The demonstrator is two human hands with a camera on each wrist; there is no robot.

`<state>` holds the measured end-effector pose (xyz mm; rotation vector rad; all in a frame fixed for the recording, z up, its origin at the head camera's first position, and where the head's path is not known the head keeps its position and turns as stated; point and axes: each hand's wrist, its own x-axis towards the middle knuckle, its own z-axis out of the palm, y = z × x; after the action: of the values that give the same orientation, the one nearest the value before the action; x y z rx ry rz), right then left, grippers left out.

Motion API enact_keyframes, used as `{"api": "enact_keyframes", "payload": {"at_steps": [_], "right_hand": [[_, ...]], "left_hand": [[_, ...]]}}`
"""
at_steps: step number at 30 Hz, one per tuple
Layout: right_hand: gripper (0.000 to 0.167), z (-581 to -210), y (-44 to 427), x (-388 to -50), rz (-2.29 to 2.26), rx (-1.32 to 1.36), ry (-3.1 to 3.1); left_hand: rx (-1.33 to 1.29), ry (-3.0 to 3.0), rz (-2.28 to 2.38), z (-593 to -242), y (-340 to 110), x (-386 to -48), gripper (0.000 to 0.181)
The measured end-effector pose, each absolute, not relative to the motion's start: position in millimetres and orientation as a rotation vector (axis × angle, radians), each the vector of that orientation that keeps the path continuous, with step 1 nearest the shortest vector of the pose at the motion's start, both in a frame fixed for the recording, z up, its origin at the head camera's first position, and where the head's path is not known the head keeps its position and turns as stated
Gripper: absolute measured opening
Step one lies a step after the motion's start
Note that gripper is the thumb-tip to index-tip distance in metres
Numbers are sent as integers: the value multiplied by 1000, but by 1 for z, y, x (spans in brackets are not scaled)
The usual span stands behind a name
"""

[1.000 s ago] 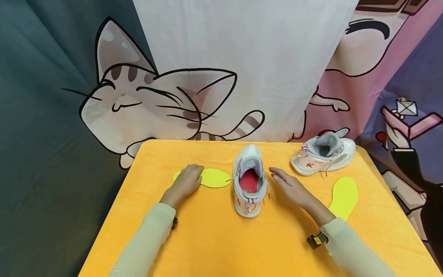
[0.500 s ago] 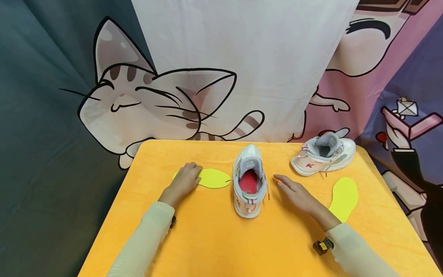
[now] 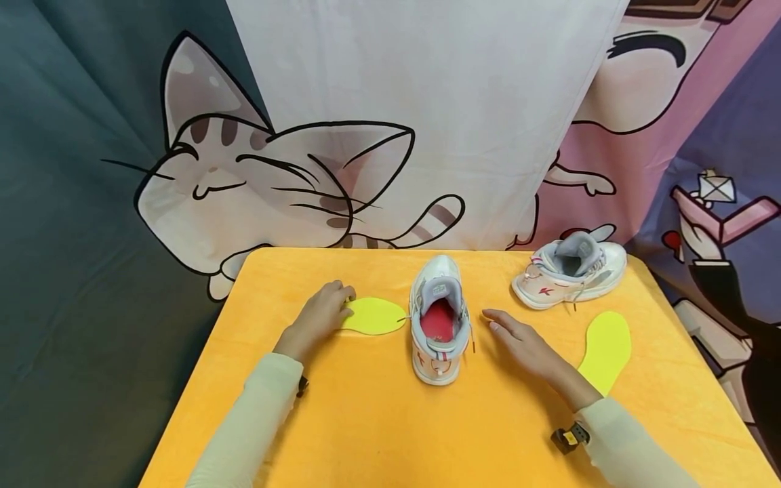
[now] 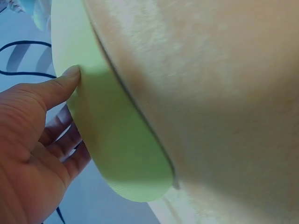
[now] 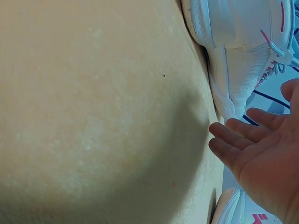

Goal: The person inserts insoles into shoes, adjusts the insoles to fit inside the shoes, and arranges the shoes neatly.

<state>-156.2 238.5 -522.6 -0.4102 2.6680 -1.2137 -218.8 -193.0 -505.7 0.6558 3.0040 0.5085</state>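
Left of the middle shoe, my left hand [image 3: 318,317] pinches the near end of a yellow insole [image 3: 373,316]. In the left wrist view the thumb lies on top of this insole [image 4: 110,135] and the other fingers sit behind its edge. A white sneaker [image 3: 439,369] stands mid-table, toe pointing away, a red lining inside it. My right hand [image 3: 518,342] hovers to the right of that sneaker, fingers extended and holding nothing. The right wrist view shows its palm [image 5: 268,163] beside a white shoe [image 5: 238,60].
A second white sneaker [image 3: 570,271] stands at the back right of the yellow-covered table [image 3: 390,427]. Another yellow insole [image 3: 607,349] lies in front of it, partly behind the right forearm. Loose laces hang from both shoes. A printed cat curtain [image 3: 366,81] closes off the back.
My left hand has slid a little left along the insole and now hides its left end. The right hand has drawn slightly right, away from the middle sneaker. Both shoes stay put.
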Motion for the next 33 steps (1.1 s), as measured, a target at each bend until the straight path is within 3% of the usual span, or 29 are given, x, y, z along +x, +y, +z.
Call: {"api": "enact_keyframes", "payload": {"at_steps": [3,10,22,33], "right_hand": [[44,-522,238,-156,-1224,-412,2657],[44,-516,235,-155,-1244,-453,2669],[42,-494,229,-160,-1327,-514,2626],[46,-454,225,-159,-1405,-575,2680]], "left_hand": [[657,2982,541,-497,-193,-218,11],[664,2902,584,-472,-187,-213,23],[623,2946,776,-437,-184,-192,15],[708,2983,1023,-418,-182,-176,15]]}}
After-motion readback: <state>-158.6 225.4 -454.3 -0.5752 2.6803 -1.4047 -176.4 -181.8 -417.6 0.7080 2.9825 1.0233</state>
